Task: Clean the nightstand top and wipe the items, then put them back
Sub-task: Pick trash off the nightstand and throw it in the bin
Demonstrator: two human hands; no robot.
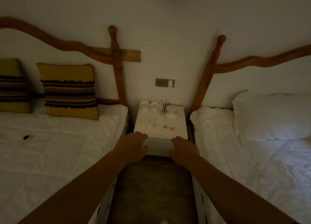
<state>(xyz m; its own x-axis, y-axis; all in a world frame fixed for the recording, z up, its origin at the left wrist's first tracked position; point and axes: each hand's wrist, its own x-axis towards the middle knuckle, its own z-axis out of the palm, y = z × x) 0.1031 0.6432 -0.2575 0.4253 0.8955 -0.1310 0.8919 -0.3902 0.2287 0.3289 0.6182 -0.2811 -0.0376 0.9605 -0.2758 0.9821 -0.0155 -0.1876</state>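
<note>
A white nightstand [178,133] stands between two beds in a dim room. At its back stand two white cups [144,105] [154,106], a small reed diffuser [164,108] with dark sticks and a small card [176,111]. Crumbs and brownish stains [165,126] are scattered near its front. My left hand [134,144] is at the front left corner of the nightstand, my right hand [182,148] at the front right corner. Both hands have fingers apart and hold nothing; whether they touch the front face I cannot tell.
A bed with white sheets [58,139] and two yellow striped cushions [69,91] lies left. Another white bed with a pillow [269,116] lies right. A small dark object [26,137] rests on the left bed. A switch plate [165,82] is on the wall. Dark floor [153,190] runs between the beds.
</note>
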